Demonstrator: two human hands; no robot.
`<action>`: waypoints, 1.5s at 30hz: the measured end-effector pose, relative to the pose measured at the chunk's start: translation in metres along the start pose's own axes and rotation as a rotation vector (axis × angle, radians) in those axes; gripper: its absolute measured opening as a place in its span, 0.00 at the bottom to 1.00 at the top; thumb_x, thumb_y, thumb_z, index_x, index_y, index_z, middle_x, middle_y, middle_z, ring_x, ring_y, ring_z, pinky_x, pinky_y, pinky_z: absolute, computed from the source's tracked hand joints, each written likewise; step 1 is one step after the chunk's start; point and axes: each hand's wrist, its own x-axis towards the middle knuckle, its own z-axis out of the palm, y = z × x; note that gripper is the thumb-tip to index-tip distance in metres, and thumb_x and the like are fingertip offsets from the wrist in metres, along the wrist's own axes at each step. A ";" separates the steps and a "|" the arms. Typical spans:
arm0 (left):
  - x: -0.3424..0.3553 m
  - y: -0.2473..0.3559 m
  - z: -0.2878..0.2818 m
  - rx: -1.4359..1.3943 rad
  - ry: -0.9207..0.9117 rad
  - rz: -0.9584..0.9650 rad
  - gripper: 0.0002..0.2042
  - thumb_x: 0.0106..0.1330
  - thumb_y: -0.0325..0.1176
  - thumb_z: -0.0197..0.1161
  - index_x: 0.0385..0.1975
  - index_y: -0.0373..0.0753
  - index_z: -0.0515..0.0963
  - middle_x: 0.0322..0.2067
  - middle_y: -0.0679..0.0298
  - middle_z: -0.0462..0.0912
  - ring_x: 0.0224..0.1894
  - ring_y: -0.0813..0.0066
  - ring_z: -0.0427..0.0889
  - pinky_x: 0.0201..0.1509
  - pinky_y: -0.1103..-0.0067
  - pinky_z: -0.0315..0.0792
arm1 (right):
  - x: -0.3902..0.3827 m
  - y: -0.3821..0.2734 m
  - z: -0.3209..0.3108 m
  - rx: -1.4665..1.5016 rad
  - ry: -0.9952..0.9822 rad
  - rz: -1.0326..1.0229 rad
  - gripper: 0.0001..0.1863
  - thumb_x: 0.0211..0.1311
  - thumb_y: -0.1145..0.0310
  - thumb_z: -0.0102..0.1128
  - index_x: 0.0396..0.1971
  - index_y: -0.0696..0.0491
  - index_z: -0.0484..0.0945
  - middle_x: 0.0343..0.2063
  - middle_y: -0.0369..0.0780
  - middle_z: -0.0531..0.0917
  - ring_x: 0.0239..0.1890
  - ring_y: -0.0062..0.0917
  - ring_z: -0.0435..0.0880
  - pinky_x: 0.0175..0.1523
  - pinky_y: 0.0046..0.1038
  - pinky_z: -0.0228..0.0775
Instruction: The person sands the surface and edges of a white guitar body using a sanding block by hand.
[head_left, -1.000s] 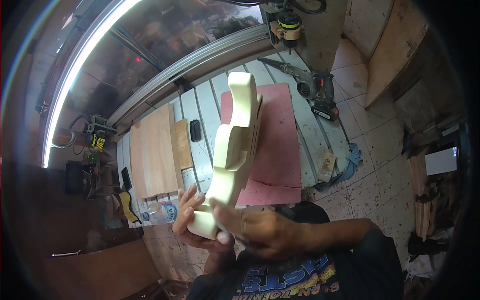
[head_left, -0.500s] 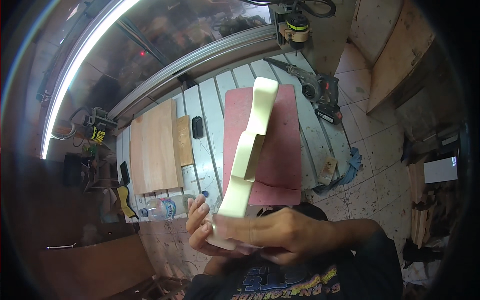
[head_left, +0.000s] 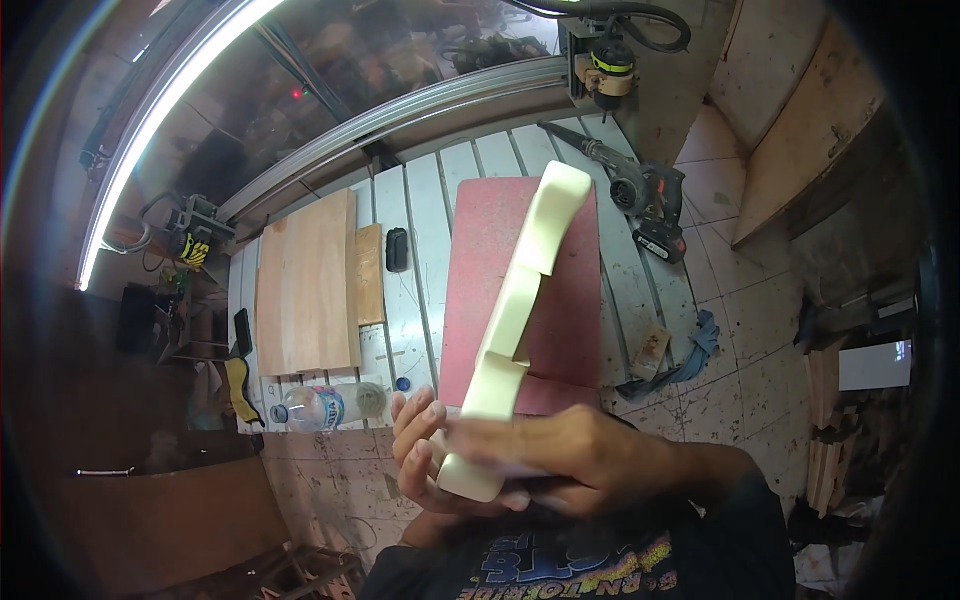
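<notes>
A long, pale cream piece (head_left: 518, 305) with a smooth surface and stepped, curved edges slants up and away from me above the red board. What it is made of, I cannot tell. My left hand (head_left: 420, 462) cups its near end from the left and beneath, with the fingers curled up along the side. Across that same end lies my right hand (head_left: 570, 452), fingers over the top and thumb low by the underside. Its fingers are smeared by motion, and anything thin under them is hidden.
A red board (head_left: 485, 240) rests on the slatted white table (head_left: 425, 200). To the left are wooden panels (head_left: 308, 290), a black case (head_left: 397, 250) and a plastic bottle (head_left: 320, 407). At right lie a cordless blower (head_left: 650, 200) and a blue cloth (head_left: 705, 340). A machine spindle (head_left: 610, 75) hangs behind.
The cream piece has shifted right and tilts further right at its far end. My right fingers have slid a little along its near end. The whole view has moved slightly.
</notes>
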 end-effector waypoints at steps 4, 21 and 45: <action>-0.002 -0.001 -0.017 -0.049 -0.161 -0.005 0.44 0.59 0.74 0.63 0.60 0.42 0.59 0.52 0.54 0.78 0.61 0.49 0.77 0.76 0.46 0.55 | -0.004 0.001 -0.018 -0.371 -0.063 0.217 0.31 0.55 0.80 0.61 0.63 0.55 0.77 0.66 0.49 0.76 0.60 0.40 0.83 0.67 0.33 0.75; 0.008 0.005 -0.015 -0.207 -0.189 -0.068 0.37 0.54 0.57 0.80 0.55 0.47 0.65 0.44 0.65 0.84 0.48 0.61 0.83 0.73 0.53 0.59 | -0.006 0.006 -0.009 -1.045 0.104 -0.022 0.24 0.57 0.70 0.65 0.56 0.48 0.84 0.62 0.34 0.82 0.23 0.20 0.71 0.29 0.23 0.71; 0.011 0.002 -0.006 -0.245 -0.112 -0.015 0.36 0.54 0.52 0.81 0.54 0.41 0.68 0.43 0.62 0.83 0.45 0.65 0.78 0.51 0.69 0.70 | 0.000 0.008 0.001 -1.105 0.192 0.005 0.25 0.56 0.72 0.65 0.57 0.47 0.84 0.62 0.32 0.83 0.22 0.21 0.70 0.32 0.24 0.70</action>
